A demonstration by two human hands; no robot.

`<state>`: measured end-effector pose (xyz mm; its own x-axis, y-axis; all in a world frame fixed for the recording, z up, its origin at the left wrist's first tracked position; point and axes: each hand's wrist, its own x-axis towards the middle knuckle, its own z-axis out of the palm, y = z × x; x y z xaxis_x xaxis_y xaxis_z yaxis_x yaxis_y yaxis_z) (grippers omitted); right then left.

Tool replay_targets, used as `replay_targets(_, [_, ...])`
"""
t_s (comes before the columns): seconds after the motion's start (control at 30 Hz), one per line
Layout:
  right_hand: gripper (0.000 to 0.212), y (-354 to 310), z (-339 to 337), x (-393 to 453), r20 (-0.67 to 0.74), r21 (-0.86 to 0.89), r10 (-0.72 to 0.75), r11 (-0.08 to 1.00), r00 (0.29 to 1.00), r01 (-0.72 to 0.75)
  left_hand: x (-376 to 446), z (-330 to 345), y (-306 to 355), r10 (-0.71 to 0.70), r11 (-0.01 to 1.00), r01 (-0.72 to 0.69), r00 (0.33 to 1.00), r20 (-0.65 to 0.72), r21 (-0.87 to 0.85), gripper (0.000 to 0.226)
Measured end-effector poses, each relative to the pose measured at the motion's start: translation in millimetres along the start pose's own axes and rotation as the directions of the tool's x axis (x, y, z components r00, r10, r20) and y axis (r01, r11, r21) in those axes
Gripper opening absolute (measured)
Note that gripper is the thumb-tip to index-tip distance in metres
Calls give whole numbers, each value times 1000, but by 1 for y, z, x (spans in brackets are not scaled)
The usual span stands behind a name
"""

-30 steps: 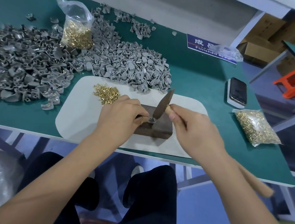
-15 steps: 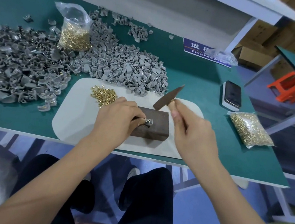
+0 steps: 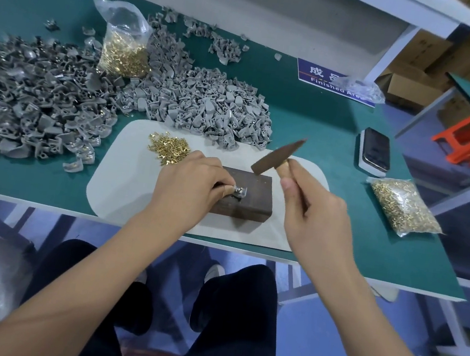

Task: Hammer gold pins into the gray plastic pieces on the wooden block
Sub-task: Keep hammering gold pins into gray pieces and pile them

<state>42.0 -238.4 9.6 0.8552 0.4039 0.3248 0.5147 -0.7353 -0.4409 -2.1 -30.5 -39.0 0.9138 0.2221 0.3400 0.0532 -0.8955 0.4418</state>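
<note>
A gray plastic piece (image 3: pixel 239 192) sits on the wooden block (image 3: pixel 243 196), near the tabletop's (image 3: pixel 309 119) front edge on a white mat (image 3: pixel 120 187). The left hand (image 3: pixel 191 184) pinches the piece; the right hand (image 3: pixel 315 214) grips a hammer (image 3: pixel 278 157) raised above the block. Loose gold pins (image 3: pixel 168 146) lie toward the mat's rear edge.

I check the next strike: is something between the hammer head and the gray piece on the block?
Nothing visible does. The hammer head hangs above the block, up and right of the gray piece. The left hand pinches the piece from its left side; its fingertips sit close to the strike spot.
</note>
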Motion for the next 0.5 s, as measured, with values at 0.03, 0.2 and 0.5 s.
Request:
replay_targets(0.03, [29, -2, 2, -2, 31, 28, -3, 1000, 1000, 2, 0, 0, 0, -1, 1000, 1, 1000, 0, -1, 12])
replay_targets(0.2, [28, 1, 1, -3, -23, -84, -84, 993, 996, 82, -1, -1, 0, 3, 1000, -3, 1000, -3, -7, 13])
replay_targets(0.5, [33, 2, -13, 13, 100, -200, -138, 967, 985, 156, -1, -2, -1, 29, 999, -29, 1000, -2, 15, 11])
